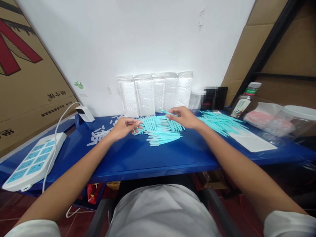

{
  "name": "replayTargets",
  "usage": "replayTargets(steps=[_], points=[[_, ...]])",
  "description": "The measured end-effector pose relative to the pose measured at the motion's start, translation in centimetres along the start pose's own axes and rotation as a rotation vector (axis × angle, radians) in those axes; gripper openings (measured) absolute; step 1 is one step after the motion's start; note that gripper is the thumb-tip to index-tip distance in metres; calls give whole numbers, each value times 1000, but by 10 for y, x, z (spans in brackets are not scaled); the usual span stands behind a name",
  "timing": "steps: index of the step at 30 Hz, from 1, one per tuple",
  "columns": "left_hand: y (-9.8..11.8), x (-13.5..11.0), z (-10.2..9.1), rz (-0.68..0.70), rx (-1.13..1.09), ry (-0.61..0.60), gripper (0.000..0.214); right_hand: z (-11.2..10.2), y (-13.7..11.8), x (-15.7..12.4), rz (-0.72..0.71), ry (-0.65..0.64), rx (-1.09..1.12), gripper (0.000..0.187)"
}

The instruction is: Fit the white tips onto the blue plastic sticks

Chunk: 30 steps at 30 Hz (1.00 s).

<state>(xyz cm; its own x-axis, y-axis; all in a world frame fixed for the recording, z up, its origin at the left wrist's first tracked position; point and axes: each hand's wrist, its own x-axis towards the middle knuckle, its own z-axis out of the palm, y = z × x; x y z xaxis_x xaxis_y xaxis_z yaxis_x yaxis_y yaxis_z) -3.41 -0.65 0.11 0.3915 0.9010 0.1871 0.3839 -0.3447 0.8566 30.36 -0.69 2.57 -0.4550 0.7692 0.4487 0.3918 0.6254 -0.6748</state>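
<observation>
A heap of thin turquoise plastic sticks (pixel 160 130) lies in the middle of a blue table (pixel 138 158). My left hand (pixel 124 126) rests palm-up at the heap's left edge, fingers curled and pinching the end of a stick. My right hand (pixel 184 117) hovers over the heap's right side, its fingers pinched on a turquoise stick (pixel 166 112) that points left. A second spread of the same sticks (pixel 222 121) lies further right. Small white plastic caps (pixel 98 134) are scattered to the left of my left hand.
White padded envelopes (pixel 155 93) lean on the wall behind the heap. A white power strip (pixel 32 161) and a charger (pixel 85 113) sit at the left. A bottle (pixel 244 100), plastic bags (pixel 265 118), a clear jar (pixel 300 120) and a white sheet (pixel 251 141) crowd the right. Cardboard boxes (pixel 27 82) flank both sides.
</observation>
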Motion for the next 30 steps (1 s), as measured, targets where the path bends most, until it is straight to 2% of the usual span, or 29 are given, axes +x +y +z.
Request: replayTargets(steps=[7, 13, 22, 26, 30], points=[[9, -2, 7, -19, -6, -21, 57, 7, 0, 0, -39, -2, -9, 43], [12, -4, 9, -8, 6, -17, 54, 9, -2, 0, -19, -32, -6, 43], [16, -7, 21, 45, 35, 19, 48, 30, -3, 0, -25, -81, 59, 44], [15, -4, 23, 42, 7, 45, 50, 26, -2, 2, 15, -66, 64, 44], [14, -2, 22, 32, 10, 64, 49, 11, -3, 0, 75, -94, 41, 43]])
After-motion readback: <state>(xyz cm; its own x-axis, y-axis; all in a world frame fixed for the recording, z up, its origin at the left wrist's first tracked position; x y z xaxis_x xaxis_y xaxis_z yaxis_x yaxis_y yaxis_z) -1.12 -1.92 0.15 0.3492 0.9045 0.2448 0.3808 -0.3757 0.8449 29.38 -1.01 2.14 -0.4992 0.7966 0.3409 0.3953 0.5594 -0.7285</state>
